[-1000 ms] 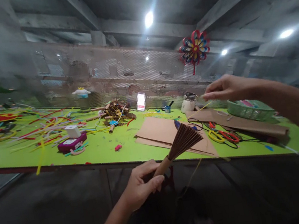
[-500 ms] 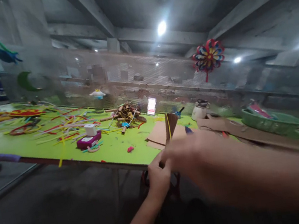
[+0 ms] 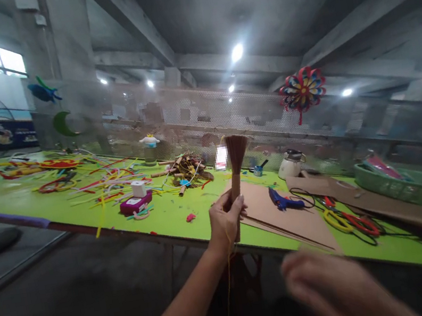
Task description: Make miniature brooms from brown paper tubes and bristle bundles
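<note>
"Left side first. What have you got?"

"The fingers of your left hand [image 3: 227, 220] are closed round the tan handle of a brown brush [image 3: 236, 162], bristles up, held at the left edge of the cardboard sheets [image 3: 301, 224]. Yellow thread [image 3: 229, 284] hangs by your wrist, nearer you than the cardboard sheets."

"And your right?"

"Your right hand [image 3: 322, 279] is blurred, apart from the brush, on the near side of the cardboard sheets. Can't tell how far its fingers are open, or if they hold anything."

"Rest of the green counter [image 3: 173, 221]?"

"Blue glue gun [image 3: 283, 201] on the cardboard sheets. Right of them, yellow-handled scissors [image 3: 335, 221] and red-handled scissors [image 3: 363, 224]; farther right, a green basket [image 3: 405, 185]. Behind them, a pale jug [image 3: 290, 165] with a dark top. Well to their left, a purple box [image 3: 136, 204] with a white block [image 3: 139, 189] on top."
</note>
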Tool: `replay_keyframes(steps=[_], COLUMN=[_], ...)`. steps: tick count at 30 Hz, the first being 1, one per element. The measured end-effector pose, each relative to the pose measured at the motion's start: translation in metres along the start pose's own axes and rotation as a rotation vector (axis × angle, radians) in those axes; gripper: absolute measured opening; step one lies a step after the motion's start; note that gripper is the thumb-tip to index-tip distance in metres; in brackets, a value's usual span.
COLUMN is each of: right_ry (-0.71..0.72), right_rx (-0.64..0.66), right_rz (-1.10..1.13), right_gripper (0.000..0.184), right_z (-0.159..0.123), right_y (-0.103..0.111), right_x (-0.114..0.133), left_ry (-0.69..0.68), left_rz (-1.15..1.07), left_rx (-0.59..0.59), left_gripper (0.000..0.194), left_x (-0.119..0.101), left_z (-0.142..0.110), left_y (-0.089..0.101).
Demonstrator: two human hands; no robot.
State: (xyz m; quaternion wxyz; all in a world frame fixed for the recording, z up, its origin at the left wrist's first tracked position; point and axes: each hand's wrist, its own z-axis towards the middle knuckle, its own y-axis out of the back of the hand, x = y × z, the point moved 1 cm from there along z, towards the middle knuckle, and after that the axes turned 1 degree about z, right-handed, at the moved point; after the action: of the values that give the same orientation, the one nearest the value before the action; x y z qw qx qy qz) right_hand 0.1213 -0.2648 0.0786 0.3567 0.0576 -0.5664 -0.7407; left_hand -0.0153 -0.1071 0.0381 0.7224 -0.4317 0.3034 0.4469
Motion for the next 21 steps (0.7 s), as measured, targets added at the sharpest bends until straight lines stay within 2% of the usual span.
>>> replay_keyframes(steps=[1, 2, 3, 5, 7, 10, 12, 15, 18, 21], right_ry=[-0.048, -0.131, -0.213, -0.289, -0.213, -0.064, -0.018, -0.049, -0.112, -0.192], right_rx=[-0.129, -0.376, -0.516, -0.612, -0.630, -0.598, -0.565, -0.502, -0.559, -0.606], right_rz=[0.012, 0.064, 0.141, 0.386, 0.581, 0.797, 0.967, 1.143, 1.142, 0.998], right_gripper=[0.025, 0.022, 0.022, 0.036, 0.057, 0.070, 0.071, 0.071, 0.065, 0.049], right_z=[0.008, 0.016, 0.025, 0.046, 0.067, 0.092, 0.101, 0.105, 0.101, 0.094], right_y=[0.009, 0.019, 0.028, 0.040, 0.047, 0.042, 0.030, 0.002, -0.022, -0.034], right_x=[-0.017, -0.035, -0.051, -0.077, -0.088, -0.084, -0.075, -0.062, -0.054, -0.051], left_ry=[-0.001, -0.002, -0.004, -0.004, 0.000, 0.006, 0.003, -0.037, -0.107, -0.183], left_rz=[0.000, -0.001, -0.001, 0.002, 0.013, 0.047, 0.066, 0.078, 0.090, 0.124], left_rx=[0.035, 0.064, 0.086, 0.121, 0.169, 0.237, 0.260, 0.258, 0.232, 0.217], left_gripper=[0.033, 0.033, 0.034, 0.038, 0.041, 0.041, 0.042, 0.042, 0.039, 0.043], left_x=[-0.003, -0.006, -0.009, -0.012, -0.014, -0.014, -0.012, -0.005, 0.005, 0.013], left_z=[-0.001, -0.001, -0.002, -0.003, -0.004, -0.002, 0.000, 0.001, -0.001, -0.007], left_y=[-0.003, -0.005, -0.007, -0.010, -0.014, -0.019, -0.022, -0.024, -0.025, -0.027])
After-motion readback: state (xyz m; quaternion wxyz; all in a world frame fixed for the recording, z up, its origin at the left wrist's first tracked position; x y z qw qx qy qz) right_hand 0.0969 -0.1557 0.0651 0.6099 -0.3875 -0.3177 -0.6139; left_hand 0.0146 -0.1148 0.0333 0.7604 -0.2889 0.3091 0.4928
